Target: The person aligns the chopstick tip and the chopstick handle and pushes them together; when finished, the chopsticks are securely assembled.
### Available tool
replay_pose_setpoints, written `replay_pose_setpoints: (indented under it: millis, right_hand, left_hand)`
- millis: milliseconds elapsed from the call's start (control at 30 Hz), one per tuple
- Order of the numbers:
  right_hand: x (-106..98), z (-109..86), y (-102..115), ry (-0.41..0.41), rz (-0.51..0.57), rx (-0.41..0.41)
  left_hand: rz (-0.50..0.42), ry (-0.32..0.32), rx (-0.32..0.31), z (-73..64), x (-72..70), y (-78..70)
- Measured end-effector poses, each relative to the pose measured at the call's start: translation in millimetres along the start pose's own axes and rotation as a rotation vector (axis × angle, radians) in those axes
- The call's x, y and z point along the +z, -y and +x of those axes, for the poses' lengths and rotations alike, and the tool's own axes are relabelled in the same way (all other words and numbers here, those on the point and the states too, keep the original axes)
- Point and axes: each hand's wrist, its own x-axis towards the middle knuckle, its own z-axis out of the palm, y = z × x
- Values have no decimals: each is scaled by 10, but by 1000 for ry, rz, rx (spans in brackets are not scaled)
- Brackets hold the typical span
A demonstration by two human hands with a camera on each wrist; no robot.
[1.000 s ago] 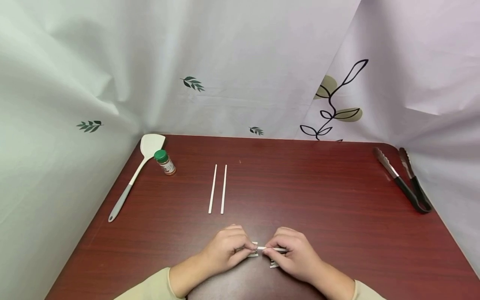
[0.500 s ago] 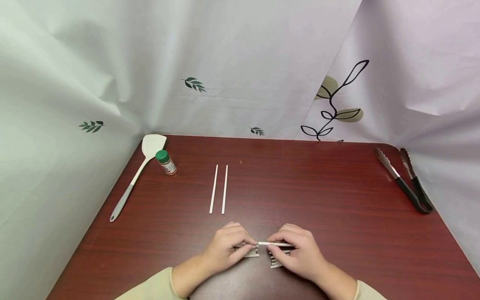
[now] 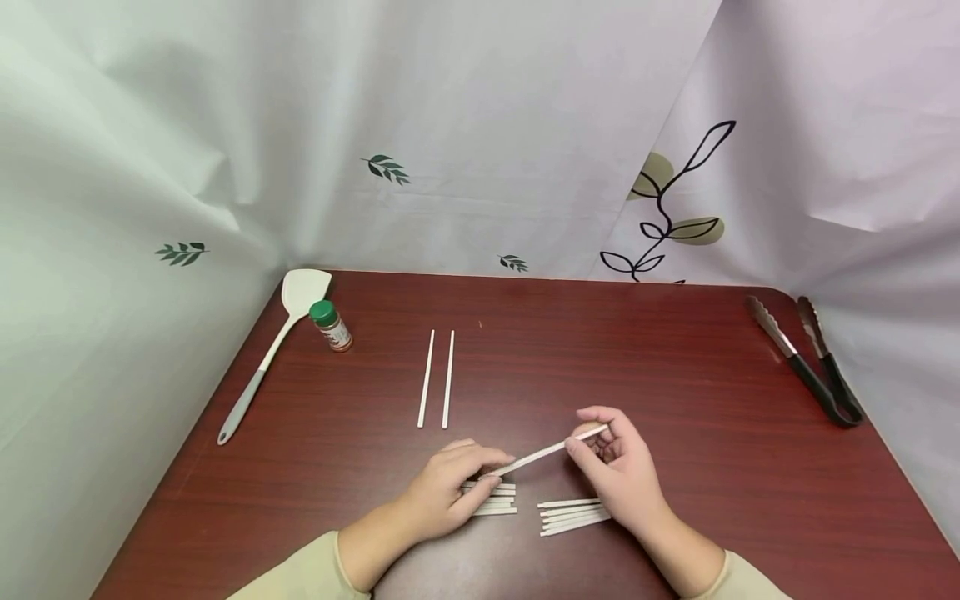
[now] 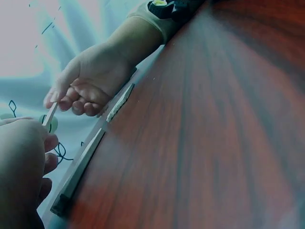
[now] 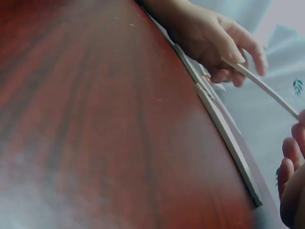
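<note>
A thin white stick (image 3: 540,456) slants above the table between both hands, its right end higher. My left hand (image 3: 450,492) pinches its left end between thumb and forefinger. With thumb and fingertips, my right hand (image 3: 628,475) holds it near the other end. Under my left hand lies a row of similar sticks (image 3: 504,502), partly covered by the hand. A second row of sticks (image 3: 572,518) fans slightly beside my right wrist. In the right wrist view the held stick (image 5: 269,90) runs from one hand to the other.
Two white sticks (image 3: 425,379) lie side by side farther up the dark red table (image 3: 637,358). A white spatula (image 3: 262,362) and a green-capped spice jar (image 3: 332,327) are at the left. Black-handled tongs (image 3: 817,375) lie near the right edge. White curtains (image 3: 480,167) enclose the table.
My right hand has lifted away from the right row, raising the stick's right end and uncovering the row. My left hand has stayed nearly in place, still pinching the stick.
</note>
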Motion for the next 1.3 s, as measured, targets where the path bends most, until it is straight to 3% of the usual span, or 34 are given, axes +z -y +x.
replay_pose_setpoints:
  millis: [200,367,733,900,1067,1300]
  right_hand:
    - [3,66,-32,-53,143,142]
    - [48,101,-37,-23,130,188]
    - [105,168,-23,-19,70,245]
    - [162,279,-14,38,34,245]
    - [177,407,3,127,-97,254]
    - [201,562,26,258,-313,189]
  left_hand:
    - [-12,47,157,5,-46,49]
    - [-42,79,204,-5,-63,62]
    - [-10,94,211,-31,-61,57]
    - [0,88,226,-29,-78,71]
    - [30,81,233,-3,-75,84]
    - [68,87,181,1,-66,79]
